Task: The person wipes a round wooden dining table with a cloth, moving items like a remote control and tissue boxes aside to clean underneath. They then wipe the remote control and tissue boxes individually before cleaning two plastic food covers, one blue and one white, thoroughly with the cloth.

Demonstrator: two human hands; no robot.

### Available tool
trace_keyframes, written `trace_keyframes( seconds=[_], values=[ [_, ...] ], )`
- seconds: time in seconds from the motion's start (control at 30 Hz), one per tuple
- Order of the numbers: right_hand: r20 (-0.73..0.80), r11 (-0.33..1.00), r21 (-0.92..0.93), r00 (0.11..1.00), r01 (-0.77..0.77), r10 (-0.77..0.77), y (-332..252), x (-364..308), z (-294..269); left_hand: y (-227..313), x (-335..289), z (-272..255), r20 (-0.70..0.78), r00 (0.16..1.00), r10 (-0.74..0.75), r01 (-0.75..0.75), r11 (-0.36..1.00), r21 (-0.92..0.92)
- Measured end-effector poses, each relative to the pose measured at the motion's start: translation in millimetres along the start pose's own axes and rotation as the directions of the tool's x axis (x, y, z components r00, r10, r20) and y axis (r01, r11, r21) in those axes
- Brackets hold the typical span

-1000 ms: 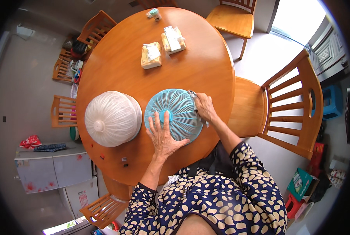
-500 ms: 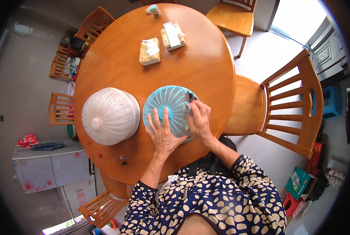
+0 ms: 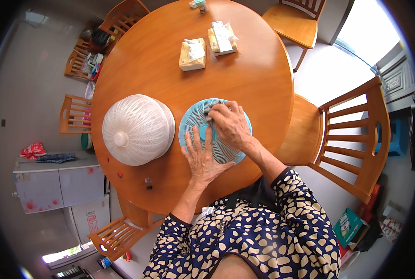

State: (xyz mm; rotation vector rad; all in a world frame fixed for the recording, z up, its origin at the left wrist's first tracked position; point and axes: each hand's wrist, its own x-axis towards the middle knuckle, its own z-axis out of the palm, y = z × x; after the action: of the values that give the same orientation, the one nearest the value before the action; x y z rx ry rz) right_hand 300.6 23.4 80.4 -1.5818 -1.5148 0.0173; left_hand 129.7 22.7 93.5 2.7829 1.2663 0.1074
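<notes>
A blue slotted plastic food cover [image 3: 192,116] with a round knob rests on the round wooden table [image 3: 151,60] in front of me. My left hand [image 3: 204,160] lies spread over its near left side, fingertips by the knob, steadying it. Bunched in my right hand [image 3: 230,123] is a dark grey cloth [image 3: 209,115], pressed on the cover's far side; most of the cloth is hidden under my fingers. Left of the blue cover stands a white slotted food cover [image 3: 140,128], tilted, its knob toward the left; neither hand touches it.
Two tissue packs, one nearer [image 3: 192,58] and one farther [image 3: 223,39], stand toward the table's far side. A small capped bottle [image 3: 201,5] is at the far edge. Small bits lie near the left edge. Wooden chairs [image 3: 349,137] surround the table.
My right hand with the cloth has moved from the blue cover's right side to its far side, nearer the knob. My left hand stays on the cover. The view has shifted slightly.
</notes>
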Motion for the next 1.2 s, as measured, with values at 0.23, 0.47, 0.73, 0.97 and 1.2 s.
trace_keyframes(
  seconds=[0.23, 0.47, 0.73, 0.97, 1.2],
  values=[
    [0.046, 0.834, 0.131, 0.844, -0.536, 0.535, 67, 4, 25, 5, 2, 2, -0.031, 0.999, -0.012, 0.011, 0.999, -0.034],
    [-0.096, 0.695, 0.237, 0.696, -0.679, 0.712, 41, -69, 21, 3, 4, 9, -0.107, 0.994, 0.004, -0.003, 1.000, 0.007],
    [-0.303, 0.953, -0.145, 0.929, -0.266, 0.213, -36, -104, 25, -6, 3, 20, -0.159, 0.985, 0.061, -0.057, 0.998, 0.024],
    [-0.256, 0.981, -0.103, 0.958, -0.163, 0.133, -20, -64, 10, -3, 3, 0, -0.020, 0.997, 0.075, -0.075, 0.997, -0.002],
    [-0.306, 0.833, 0.095, 0.780, -0.545, 0.546, 54, -58, 28, -56, 20, -2, -0.011, 0.936, 0.352, -0.352, 0.935, -0.052]
  ],
)
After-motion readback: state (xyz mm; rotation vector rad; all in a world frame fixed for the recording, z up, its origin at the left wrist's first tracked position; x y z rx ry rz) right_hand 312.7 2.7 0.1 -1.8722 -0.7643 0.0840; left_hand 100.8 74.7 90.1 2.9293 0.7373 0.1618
